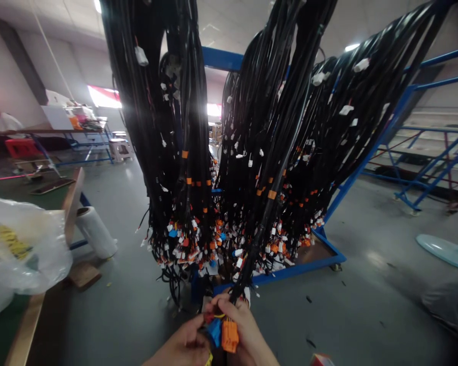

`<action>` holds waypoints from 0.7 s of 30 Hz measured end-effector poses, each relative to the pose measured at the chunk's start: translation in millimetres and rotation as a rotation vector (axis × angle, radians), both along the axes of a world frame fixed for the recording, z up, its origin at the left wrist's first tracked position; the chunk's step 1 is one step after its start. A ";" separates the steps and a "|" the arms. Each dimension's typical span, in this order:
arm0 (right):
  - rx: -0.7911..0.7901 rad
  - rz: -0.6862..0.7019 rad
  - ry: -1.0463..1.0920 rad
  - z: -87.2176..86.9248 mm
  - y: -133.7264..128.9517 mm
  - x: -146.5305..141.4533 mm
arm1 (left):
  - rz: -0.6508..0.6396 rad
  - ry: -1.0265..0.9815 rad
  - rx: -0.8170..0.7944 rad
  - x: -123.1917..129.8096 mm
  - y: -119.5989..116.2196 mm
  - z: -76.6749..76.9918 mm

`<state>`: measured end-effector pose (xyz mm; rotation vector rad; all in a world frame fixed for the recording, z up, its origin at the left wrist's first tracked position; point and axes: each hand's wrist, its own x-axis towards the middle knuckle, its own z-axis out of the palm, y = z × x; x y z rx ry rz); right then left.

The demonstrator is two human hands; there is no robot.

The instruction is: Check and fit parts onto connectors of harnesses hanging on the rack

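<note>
At the bottom centre, my right hand [246, 325] is closed around the end of a black wiring harness [248, 264] that slants down from the rack. An orange connector [229, 335] and a blue connector [214, 332] stick out between my hands, with a red piece partly hidden by fingers. My left hand [185, 345] is curled just left of the blue connector, fingers closed. A yellow strip [209, 360] with dark marks shows under its fingers; the rest is hidden. Many more black harnesses [160, 127] hang ahead, ending in white, orange and blue connectors.
A blue wheeled rack [334, 256] carries the harnesses. To the left, a green-topped table [7, 330] bears a plastic bag [30, 244] with yellow items inside; a white film roll [95, 234] leans beside it. A pale blue round base [445, 251] stands on the floor at right.
</note>
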<state>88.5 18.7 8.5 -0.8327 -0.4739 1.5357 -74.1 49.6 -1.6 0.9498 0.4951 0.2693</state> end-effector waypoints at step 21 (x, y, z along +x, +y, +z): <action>-0.228 0.115 -0.039 15.5 -9.4 19.1 | 0.165 0.009 -0.029 1.8 1.3 8.2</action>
